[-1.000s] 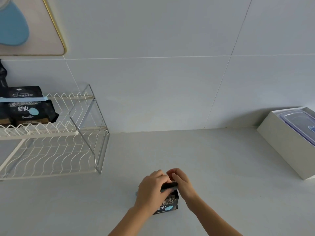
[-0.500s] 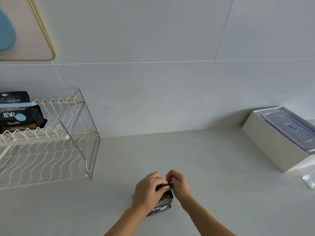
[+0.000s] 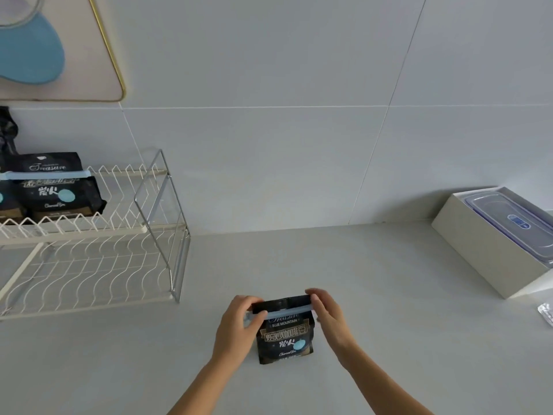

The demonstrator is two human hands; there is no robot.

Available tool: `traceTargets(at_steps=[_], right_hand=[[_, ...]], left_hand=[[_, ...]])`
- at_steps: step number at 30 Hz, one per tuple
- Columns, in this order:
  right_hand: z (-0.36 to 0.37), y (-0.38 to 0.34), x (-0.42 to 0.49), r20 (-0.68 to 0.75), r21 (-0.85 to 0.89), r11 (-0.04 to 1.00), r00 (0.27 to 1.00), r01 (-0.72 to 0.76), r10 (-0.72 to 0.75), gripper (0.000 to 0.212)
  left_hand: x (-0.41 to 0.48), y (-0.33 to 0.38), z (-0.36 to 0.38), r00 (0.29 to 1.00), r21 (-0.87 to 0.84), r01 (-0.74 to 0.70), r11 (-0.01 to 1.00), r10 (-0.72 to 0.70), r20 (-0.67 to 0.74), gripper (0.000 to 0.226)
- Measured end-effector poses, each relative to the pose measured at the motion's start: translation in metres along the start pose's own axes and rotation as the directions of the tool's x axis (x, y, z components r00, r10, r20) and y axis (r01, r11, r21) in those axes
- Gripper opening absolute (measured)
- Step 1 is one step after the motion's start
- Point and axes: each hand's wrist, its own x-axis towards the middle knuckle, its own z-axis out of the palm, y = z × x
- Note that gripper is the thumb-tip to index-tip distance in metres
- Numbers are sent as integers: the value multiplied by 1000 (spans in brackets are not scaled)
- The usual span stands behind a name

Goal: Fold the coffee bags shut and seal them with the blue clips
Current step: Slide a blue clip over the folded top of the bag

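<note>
A black coffee bag [image 3: 285, 336] stands upright on the counter near the front. Its top is folded over, and a light blue clip [image 3: 287, 311] lies across the fold. My left hand [image 3: 238, 324] pinches the clip's left end and the bag's top left corner. My right hand [image 3: 327, 310] grips the clip's right end at the top right corner. Another black coffee bag [image 3: 57, 187] with a blue clip [image 3: 45, 174] across its folded top stands on the upper shelf of the wire rack [image 3: 143, 229], with more dark bags partly cut off at the left edge.
A white box [image 3: 490, 250] holding a clear lidded container [image 3: 517, 224] sits at the right against the wall. A small silvery packet [image 3: 547, 313] lies at the right edge. The rack's lower shelf [image 3: 89, 274] is bare. A framed picture [image 3: 59, 46] hangs at the top left.
My hands have moved apart from the middle of the bag's top to its two corners. The bag's front and the blue clip across the fold now show.
</note>
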Motion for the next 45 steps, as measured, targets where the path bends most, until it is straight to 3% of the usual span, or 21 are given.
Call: traceTargets(at_steps=[2,4,6,8,15,21,24,26,28,30,33,35,41,45], right_hand=[[2,-12,4,-27,-263,945,978,194,-208,14],[9,-27,7,106,-546,745,914,383,-392,15],[21,-35,7,262,-669,571,870,476,-419,17],[33,-33,3,289,-707,518,866,481,-409,20],[41,-28,-3,148,-539,750,920,383,-363,8],[41,-24,-3,71,-458,827,941,326,-332,10],[38,-26,-1,123,-440,831,940,340,-319,6],[33,-30,0,100,-385,857,938,344,-332,9],[23,-33,3,-53,-277,921,953,274,-300,16],[8,-29,4,-165,-115,986,977,120,-138,15],[-12,-8,-1,-59,36,980,978,-197,199,27],[-16,5,-6,63,39,957,956,-289,286,37],[0,-13,3,274,85,923,899,-376,341,40],[14,-51,16,342,81,948,902,-308,264,43]], left_hand=[[3,5,2,999,-75,24,997,-22,28,14],[3,7,4,996,-152,79,985,-74,39,19],[0,5,5,995,-207,103,973,-100,28,24],[-4,3,6,994,-269,113,957,-108,34,26],[-17,3,11,993,-380,114,918,-119,11,37],[-20,4,10,995,-365,102,925,-91,46,35],[-19,2,10,991,-347,129,929,-112,69,29],[-18,0,13,983,-365,185,912,-169,76,16],[-19,-3,20,959,-441,268,856,-282,36,22],[-22,-1,27,880,-548,388,741,-474,-18,35],[-25,1,39,819,-667,425,613,-574,-6,37],[-22,7,44,817,-693,430,579,-576,26,38],[-5,23,33,762,-678,539,500,-632,140,19],[-2,39,9,820,-704,472,531,-558,129,13]])
